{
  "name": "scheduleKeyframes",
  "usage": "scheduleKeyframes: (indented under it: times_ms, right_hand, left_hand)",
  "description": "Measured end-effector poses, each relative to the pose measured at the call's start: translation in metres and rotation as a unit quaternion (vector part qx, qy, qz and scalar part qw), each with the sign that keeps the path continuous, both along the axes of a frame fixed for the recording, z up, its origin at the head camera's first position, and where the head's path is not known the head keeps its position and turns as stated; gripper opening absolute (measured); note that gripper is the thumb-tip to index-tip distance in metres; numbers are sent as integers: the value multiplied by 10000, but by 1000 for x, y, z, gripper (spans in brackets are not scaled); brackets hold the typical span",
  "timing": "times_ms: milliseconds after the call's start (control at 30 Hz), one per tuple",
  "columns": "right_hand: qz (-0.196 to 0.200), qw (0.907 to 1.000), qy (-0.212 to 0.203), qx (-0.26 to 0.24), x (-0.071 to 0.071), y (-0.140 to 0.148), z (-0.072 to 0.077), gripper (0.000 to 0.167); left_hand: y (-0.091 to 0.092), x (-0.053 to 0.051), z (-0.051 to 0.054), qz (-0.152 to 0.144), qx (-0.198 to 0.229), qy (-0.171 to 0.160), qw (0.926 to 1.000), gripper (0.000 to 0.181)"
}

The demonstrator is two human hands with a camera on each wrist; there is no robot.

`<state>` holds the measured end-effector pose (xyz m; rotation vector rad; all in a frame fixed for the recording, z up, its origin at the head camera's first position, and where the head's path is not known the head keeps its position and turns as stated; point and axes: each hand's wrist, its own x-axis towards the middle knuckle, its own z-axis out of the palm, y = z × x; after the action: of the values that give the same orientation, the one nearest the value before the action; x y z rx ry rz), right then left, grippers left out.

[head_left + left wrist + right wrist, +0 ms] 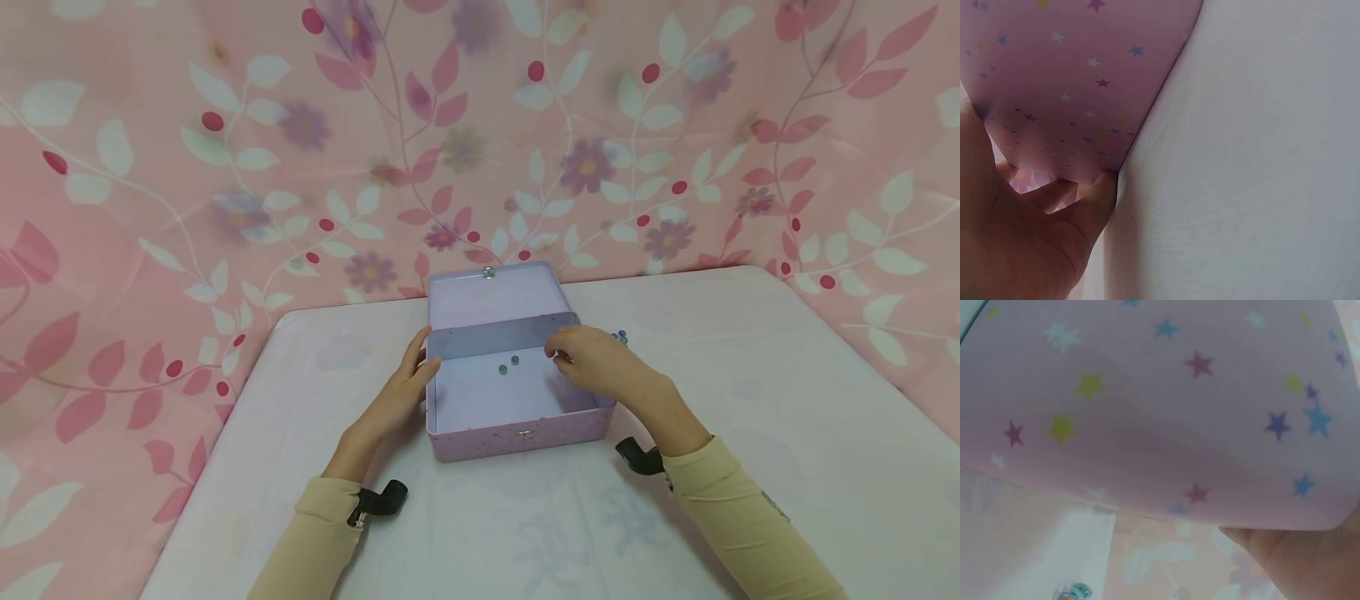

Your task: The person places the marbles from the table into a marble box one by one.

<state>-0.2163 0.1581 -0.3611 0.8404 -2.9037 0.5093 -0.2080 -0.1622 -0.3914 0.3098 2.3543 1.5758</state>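
Note:
A lilac tin box (517, 442) with printed stars stands on the table, its lid (495, 302) tilted back. My left hand (401, 392) grips its left side, thumb over the rim and fingers along the outside wall. In the left wrist view, the left hand's fingers (1088, 209) touch the starry wall. Over the right part of the box, my right hand (596, 362) bends its fingers downward; what lies under them is hidden. Two small green glass marbles, a nearer marble (503, 369) and a farther marble (515, 360), are inside the box.
Several blue and green glass marbles (620, 337) lie on the table just right of the box, partly behind my right hand. They also show as small shiny marbles (1072, 592) in the right wrist view. A floral cloth (465, 150) hangs behind the white-covered table (750, 375).

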Motion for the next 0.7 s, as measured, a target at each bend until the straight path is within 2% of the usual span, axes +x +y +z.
scheduleKeyframes:
  times_ms: [500, 700]
  right_hand:
    - [-3, 10000, -9, 80, 1, -1, 0, 15]
    - [-43, 9999, 71, -63, 0, 3, 3, 16]
  left_hand:
    - [0, 0, -1, 16, -69, -25, 10000, 68]
    - [-1, 0, -1, -13, -39, -7, 10000, 68]
